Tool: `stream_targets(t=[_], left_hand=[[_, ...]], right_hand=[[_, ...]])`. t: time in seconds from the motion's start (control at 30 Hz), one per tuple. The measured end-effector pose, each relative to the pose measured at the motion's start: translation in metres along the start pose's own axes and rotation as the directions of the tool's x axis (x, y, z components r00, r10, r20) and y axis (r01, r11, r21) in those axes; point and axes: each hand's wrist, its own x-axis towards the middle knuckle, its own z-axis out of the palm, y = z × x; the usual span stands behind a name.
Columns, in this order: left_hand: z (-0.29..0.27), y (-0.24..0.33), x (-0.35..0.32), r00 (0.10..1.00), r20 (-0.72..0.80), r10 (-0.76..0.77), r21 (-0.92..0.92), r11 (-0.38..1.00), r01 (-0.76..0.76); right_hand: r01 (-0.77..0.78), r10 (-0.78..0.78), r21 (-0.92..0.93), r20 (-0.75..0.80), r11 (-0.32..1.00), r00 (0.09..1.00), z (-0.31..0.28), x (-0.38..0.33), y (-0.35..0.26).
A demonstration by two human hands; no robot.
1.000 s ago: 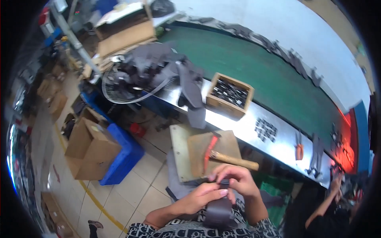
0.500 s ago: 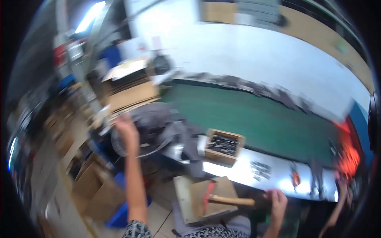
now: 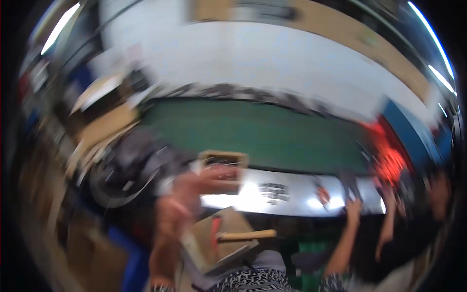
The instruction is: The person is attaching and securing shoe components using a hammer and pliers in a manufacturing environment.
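My left hand [image 3: 202, 185] is raised and smeared by motion, in front of the small wooden box [image 3: 221, 155] of dark pieces. Whether its fingers hold anything cannot be made out. At the shiny metal ledge [image 3: 301, 207], my right hand [image 3: 354, 208] has its fingers round the near end of a limp dark grey piece [image 3: 346, 182]. An orange-handled tool [image 3: 322, 194] lies left of that hand, and several small dark pieces [image 3: 273, 191] lie in rows farther left. Below them, a hammer with a wooden handle [image 3: 248, 235] and red head rests on a board [image 3: 238, 221] over my lap.
A green belt [image 3: 243, 129] runs behind the ledge, with dark grey pieces along its far edge. A round basket [image 3: 99, 192] with dark grey pieces and a carton [image 3: 109, 124] stand left. Another person's hand [image 3: 388, 194] is at the right, by a glowing red opening [image 3: 391, 163].
The view has swung right. My left hand has moved from above the basket to the front of the wooden box. My right hand has reached from beside the hammer to the dark grey piece.
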Motion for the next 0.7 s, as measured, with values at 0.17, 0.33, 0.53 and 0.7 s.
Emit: stream_targets(t=[0.17, 0.33, 0.53, 0.7], left_hand=[[0.071, 0.046, -0.008, 0.811, 0.248, 0.529, -0.582, 0.751, -0.312], [0.084, 0.03, -0.033, 0.618, 0.267, 0.739, -0.84, 0.493, -0.227], [0.117, -0.022, -0.06, 0.953, 0.054, 0.298, 0.418, 0.86, -0.293], [0.065, -0.037, -0.066, 0.912, 0.137, 0.386, 0.674, 0.639, -0.371]], right_hand=[[0.093, -0.362, 0.641, 0.302, 0.762, 0.882, 0.022, 0.079, -0.059], [-0.107, -0.472, 0.994, 0.111, 0.036, 0.874, -0.014, 0.052, -0.08], [-0.019, -0.648, 0.999, 0.047, 0.05, 0.76, -0.085, -0.146, -0.228], [-0.297, -0.986, 0.946, 0.152, 0.126, 0.066, -0.106, -0.296, -0.311]])
